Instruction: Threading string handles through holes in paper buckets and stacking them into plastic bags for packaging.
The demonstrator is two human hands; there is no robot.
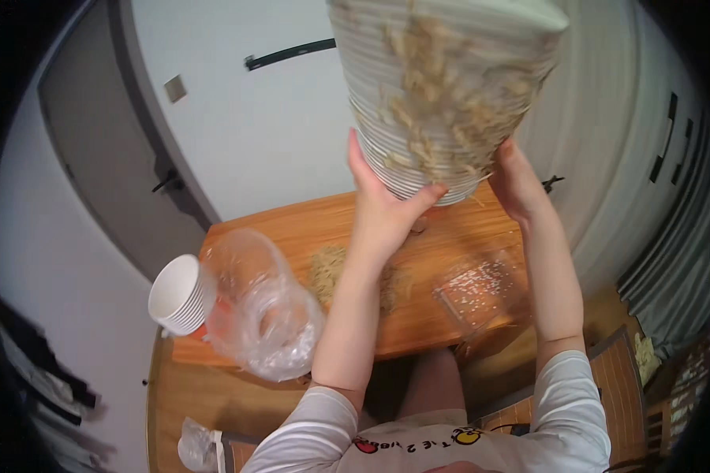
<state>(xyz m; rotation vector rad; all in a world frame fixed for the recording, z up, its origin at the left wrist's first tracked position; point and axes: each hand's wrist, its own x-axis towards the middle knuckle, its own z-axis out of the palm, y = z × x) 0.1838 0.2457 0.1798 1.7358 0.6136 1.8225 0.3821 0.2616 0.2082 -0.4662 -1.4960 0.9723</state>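
Observation:
Both hands hold up a large white, ribbed, tapering bucket-shaped thing [371, 71] close to the camera, above the table. Tan, flake-like pieces [430, 87] cling to its side, some of them blurred. My left hand [386, 193] wraps the lower left side, its thumb across the narrow bottom end. On the lower right side my right hand [517, 181] presses; part of its fingers is hidden behind the thing. Below, a heap of tan flakes [327, 272] lies on the wooden table [347, 213], partly covered by my left forearm.
A clear shallow tray [450, 303] with small white and pinkish bits lies at the table's right. On the left are a stack of white paper cups [177, 296] and crumpled clear plastic bags [264, 315]. A grey door [106, 134] stands beyond; a grey curtain [670, 244] hangs at right.

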